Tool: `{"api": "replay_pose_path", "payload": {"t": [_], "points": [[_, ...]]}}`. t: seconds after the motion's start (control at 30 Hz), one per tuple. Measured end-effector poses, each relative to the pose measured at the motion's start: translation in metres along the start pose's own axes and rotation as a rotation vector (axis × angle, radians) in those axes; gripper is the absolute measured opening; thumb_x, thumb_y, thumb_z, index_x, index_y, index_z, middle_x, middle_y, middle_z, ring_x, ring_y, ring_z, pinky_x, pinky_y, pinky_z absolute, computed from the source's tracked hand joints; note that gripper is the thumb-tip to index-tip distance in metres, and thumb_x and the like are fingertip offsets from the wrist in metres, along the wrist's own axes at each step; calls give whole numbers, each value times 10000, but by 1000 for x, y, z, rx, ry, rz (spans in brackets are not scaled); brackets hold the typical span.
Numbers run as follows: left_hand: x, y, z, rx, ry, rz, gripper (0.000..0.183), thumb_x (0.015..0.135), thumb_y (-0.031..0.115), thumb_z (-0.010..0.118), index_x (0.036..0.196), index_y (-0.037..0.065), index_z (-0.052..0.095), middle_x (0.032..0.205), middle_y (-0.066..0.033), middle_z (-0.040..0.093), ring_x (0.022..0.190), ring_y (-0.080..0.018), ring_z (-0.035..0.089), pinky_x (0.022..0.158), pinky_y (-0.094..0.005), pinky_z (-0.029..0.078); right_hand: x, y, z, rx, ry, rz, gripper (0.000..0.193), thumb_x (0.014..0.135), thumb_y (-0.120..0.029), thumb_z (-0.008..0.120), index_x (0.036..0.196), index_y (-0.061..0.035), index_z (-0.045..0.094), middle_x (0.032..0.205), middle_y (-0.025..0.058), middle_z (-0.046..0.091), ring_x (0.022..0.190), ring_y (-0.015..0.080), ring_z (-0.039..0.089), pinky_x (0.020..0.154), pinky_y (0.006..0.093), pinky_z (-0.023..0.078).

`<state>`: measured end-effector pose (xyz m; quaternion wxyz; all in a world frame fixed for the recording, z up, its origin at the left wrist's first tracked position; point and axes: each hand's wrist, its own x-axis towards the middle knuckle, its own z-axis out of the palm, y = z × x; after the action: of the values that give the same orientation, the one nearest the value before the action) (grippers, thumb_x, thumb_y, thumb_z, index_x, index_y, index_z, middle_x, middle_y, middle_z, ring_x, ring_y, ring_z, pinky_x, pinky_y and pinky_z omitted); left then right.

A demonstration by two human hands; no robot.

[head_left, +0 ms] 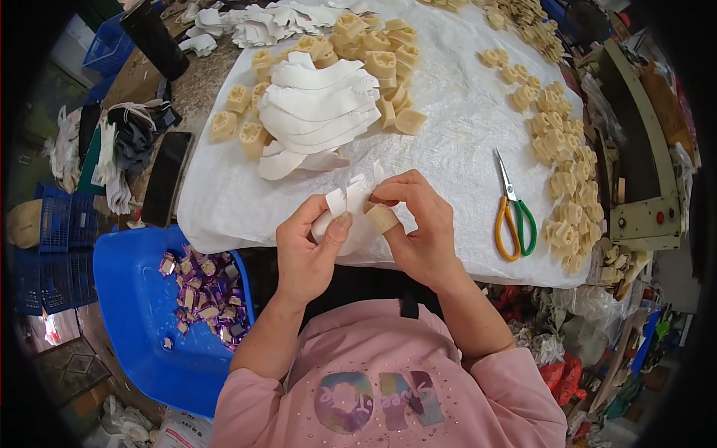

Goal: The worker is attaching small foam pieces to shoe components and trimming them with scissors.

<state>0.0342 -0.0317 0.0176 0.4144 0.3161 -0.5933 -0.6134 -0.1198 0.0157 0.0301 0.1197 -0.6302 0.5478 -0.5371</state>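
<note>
My left hand (308, 243) pinches a white cut piece (337, 203) of sheet material between thumb and fingers, just off the table's near edge. Its upper edge is split into narrow tabs. My right hand (420, 224) closes its thumb and forefinger on the piece's right side, where a small white tab stands up. A beige band (382, 218) shows at my right thumb. Beyond my hands lies a fanned stack of curved white pieces (317, 101). Beige hollow molded pieces (381, 67) are heaped behind and beside the stack.
Scissors (508, 213) with orange and green handles lie right of my hands on the white sheet (455, 112). More beige pieces (567, 179) line the right edge. At left are a phone (166, 179), a black cup (153, 41) and a blue tub (142, 321) of shiny purple pieces.
</note>
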Motion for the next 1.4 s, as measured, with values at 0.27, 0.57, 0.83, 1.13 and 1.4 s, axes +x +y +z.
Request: {"api": "replay_pose_path", "payload": {"t": [0.27,0.57,0.83,1.13,1.4], "points": [[1,-11,7,-32,111,-5,170,898,143,610,965,-13,612,820,11,589,746,-35,479,657,-205,412,-5,-4,-15,-79,11,145,183,733,68,642,880,-8,565,820,117,560,692,240,584,607,315,488],[2,-5,24,304,36,305,119,830,26,645,927,-20,595,816,-101,588,706,-167,554,639,-267,442,-1,-9,-11,-32,-45,167,151,768,-7,649,893,3,566,797,124,539,692,266,558,617,346,461],[0,-8,28,269,55,320,88,869,47,590,912,-29,586,805,-104,589,702,-165,553,636,-261,441,-7,-3,-7,19,30,138,169,746,47,589,906,-2,563,810,130,521,704,296,542,632,352,442],[5,-9,29,392,120,456,126,900,94,566,936,-24,592,777,-54,573,660,-103,509,602,-230,409,-6,-6,-10,116,5,239,142,779,37,564,919,12,558,824,100,551,734,197,539,675,294,434],[-2,-10,32,345,165,286,113,910,100,560,902,-12,579,762,-28,558,663,-73,476,590,-218,394,-9,-7,-4,41,52,195,174,752,49,537,920,7,537,830,152,525,731,300,548,633,356,438]]}}
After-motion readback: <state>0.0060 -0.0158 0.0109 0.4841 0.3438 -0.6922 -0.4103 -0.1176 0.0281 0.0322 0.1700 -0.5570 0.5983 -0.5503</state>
